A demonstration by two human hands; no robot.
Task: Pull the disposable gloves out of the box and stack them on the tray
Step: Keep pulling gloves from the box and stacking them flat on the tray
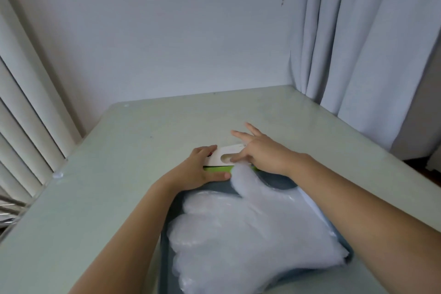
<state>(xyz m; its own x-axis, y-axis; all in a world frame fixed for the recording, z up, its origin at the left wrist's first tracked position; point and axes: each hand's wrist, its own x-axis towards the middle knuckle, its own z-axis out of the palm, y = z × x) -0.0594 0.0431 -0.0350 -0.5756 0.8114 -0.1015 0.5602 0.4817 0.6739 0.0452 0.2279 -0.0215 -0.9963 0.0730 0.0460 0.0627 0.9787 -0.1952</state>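
Seen from above & behind the arms: a pale green bench point(114, 174) is pushed into a corner, w/ a plain wall point(179, 43) behind it, a grey curtain point(358, 43) at the right & vertical blinds point(23, 102) at the left. A small white box point(223, 155) w/ a green lower edge lies flat near the bench's middle, just beyond the far rim of a dark grey-blue tray point(165, 248). The box is gripped at its left end by the left hand point(198, 169): its fingers point(202, 150) are curled over the far side & the thumb is laid along the near side. The right hand point(265, 153) is held over the oval slot in the box top; thumb & index finger are closed together at the slot, apparently pinching the end of a clear plastic glove point(242, 174), though the exact contact is blurred. The other three fingers of that hand are spread straight & lifted clear of the box. The pinched glove is draped down from the slot onto the tray. A loose pile of clear gloves point(250, 234) is laid on the tray, covering most of it, w/ finger shapes pointed left & cuffs toward the right rim. Both forearms are bare; the right one is stretched over the tray's right side.
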